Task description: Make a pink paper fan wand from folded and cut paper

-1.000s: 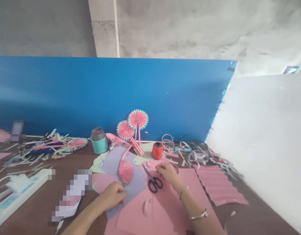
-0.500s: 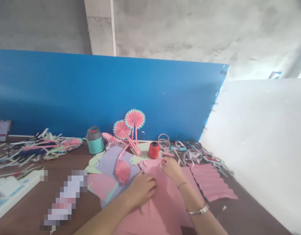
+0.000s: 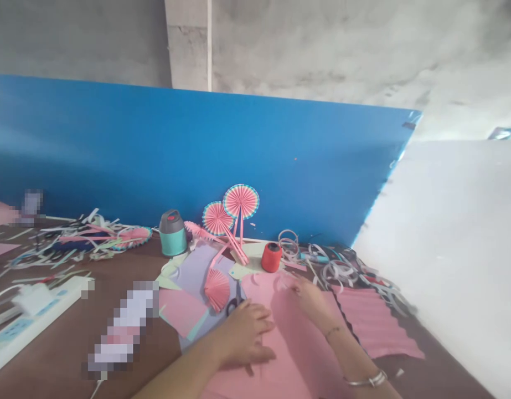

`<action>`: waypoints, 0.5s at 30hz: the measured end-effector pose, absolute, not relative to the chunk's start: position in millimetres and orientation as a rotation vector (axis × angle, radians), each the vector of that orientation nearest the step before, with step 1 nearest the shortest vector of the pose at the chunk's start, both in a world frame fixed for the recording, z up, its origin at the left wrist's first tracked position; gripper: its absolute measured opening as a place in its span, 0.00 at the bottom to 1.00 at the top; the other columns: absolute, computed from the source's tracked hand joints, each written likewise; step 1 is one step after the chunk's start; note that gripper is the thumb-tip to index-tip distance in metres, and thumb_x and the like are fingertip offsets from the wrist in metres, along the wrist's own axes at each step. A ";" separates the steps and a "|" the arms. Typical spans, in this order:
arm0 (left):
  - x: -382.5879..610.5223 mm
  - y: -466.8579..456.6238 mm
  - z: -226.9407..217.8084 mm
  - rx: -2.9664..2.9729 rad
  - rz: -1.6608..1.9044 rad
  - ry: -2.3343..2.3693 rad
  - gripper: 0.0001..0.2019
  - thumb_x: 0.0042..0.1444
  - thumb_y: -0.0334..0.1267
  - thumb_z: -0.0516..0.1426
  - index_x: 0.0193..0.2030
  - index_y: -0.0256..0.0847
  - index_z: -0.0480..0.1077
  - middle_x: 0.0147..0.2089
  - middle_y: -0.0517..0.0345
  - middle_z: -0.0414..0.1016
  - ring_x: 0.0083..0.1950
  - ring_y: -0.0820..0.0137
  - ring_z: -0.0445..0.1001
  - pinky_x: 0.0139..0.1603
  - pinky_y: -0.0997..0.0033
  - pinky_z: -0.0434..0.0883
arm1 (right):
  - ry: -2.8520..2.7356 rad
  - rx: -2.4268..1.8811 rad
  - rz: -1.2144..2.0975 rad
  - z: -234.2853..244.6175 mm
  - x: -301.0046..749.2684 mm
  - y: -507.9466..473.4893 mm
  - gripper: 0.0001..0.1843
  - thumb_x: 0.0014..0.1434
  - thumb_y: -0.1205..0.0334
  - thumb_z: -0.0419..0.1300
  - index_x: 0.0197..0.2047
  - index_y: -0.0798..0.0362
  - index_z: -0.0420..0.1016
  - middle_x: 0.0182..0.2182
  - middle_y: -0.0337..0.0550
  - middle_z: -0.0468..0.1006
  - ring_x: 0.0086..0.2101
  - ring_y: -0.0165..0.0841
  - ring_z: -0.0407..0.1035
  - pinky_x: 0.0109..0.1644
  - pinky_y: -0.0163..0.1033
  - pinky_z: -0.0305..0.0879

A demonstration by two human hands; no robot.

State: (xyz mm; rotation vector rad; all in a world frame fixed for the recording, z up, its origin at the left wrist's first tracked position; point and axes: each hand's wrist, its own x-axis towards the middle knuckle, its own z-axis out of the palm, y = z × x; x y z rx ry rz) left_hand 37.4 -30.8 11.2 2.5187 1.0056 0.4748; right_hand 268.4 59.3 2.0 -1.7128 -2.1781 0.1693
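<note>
Pink paper sheets [image 3: 288,343] lie in front of me. My left hand [image 3: 251,332] rests on them with its fingers spread and stretched out. Near the far edge of the top sheet, my right hand [image 3: 309,296] has its thumb and fingertips pinched together; what is between them is too blurred to make out. Dark-handled scissors [image 3: 234,303] lie just beyond my left fingers, partly covered. A small folded pink paper fan [image 3: 217,289] is beside them. A red spool of thread [image 3: 271,257] stands beyond the sheets.
Round pleated fans [image 3: 241,201] lean against the blue partition [image 3: 134,149]. A teal and grey container [image 3: 173,235] stands left of them. Paper strips [image 3: 338,274] and a pleated pink sheet [image 3: 377,321] lie right. A white power strip [image 3: 43,318] is at left.
My view has turned slightly left. My left hand's fingers have spread flatter on the pink paper, and more of the scissors shows. My right hand stays by the sheet's far edge, a little nearer me.
</note>
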 end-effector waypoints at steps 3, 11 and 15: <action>34.0 -28.9 6.3 2.464 0.423 1.014 0.36 0.46 0.62 0.59 0.60 0.48 0.67 0.65 0.48 0.65 0.65 0.53 0.60 0.68 0.46 0.41 | -2.117 -1.746 0.082 12.2 274.3 69.6 0.14 0.60 0.65 0.50 0.39 0.52 0.78 0.43 0.49 0.77 0.48 0.40 0.69 0.52 0.41 0.60; 23.4 -18.4 3.2 2.388 0.368 1.182 0.37 0.44 0.59 0.62 0.61 0.48 0.67 0.67 0.47 0.62 0.67 0.53 0.57 0.69 0.47 0.40 | -2.146 -1.975 0.106 11.5 278.3 65.4 0.15 0.60 0.60 0.54 0.47 0.51 0.76 0.47 0.51 0.76 0.50 0.43 0.67 0.55 0.44 0.56; 23.4 -20.7 10.9 2.352 0.320 1.229 0.31 0.50 0.53 0.60 0.60 0.47 0.68 0.67 0.48 0.61 0.68 0.54 0.55 0.70 0.48 0.41 | -2.099 -2.014 0.133 -2.2 277.2 54.6 0.27 0.56 0.52 0.59 0.58 0.50 0.69 0.57 0.53 0.68 0.57 0.48 0.60 0.58 0.49 0.53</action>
